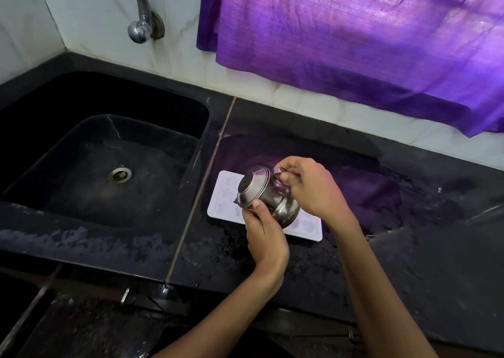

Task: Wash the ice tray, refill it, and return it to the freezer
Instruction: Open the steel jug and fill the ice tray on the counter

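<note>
Sink (81, 128) of black stone lies left; beside it the white plastic ice tray (226, 202) rests on wet counter (409, 235). Left hand (266, 237) grips the tilted steel kettle (266, 194), right hand (308, 188) its handle. Tray seems light, slippery; hold both short ends.

Ice tray (226, 194) lies on counter (409, 194), right of sink (81, 194).

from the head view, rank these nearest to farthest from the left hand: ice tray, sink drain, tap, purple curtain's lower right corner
From the left hand:
1. Ice tray, right under it on the counter.
2. Sink drain, to the left in the basin.
3. Tap on the back wall, upper left, and the curtain's lower right corner, far right: too close to call.
</note>
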A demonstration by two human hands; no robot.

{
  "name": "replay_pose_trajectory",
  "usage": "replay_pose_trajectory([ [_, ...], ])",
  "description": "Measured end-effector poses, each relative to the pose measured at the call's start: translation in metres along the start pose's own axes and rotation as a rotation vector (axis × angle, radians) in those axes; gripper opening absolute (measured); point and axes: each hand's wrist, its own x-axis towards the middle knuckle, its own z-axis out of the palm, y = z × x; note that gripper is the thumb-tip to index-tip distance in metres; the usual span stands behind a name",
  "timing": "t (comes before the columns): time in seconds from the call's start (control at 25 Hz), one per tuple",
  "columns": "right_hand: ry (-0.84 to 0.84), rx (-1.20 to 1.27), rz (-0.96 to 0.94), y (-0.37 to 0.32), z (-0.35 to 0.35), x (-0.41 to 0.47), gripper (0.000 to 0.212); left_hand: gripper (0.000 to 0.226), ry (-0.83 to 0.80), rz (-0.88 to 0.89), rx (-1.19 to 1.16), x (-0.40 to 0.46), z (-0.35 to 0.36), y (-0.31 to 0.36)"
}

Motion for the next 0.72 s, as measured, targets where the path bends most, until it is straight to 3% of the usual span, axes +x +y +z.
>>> replay_pose_trajectory([
  [0.52,-0.01,0.002,-0.013,-0.0008,-0.0021,0.0006,0.016,0.04,-0.003,-0.021,-0.01,0.0001,0.0009,0.0],
  [0.72,-0.01,0.006,-0.02,-0.0019,-0.0024,0.0016,0.016,0.026,0.011,-0.022,-0.005,0.0012,0.0018,0.0012],
])
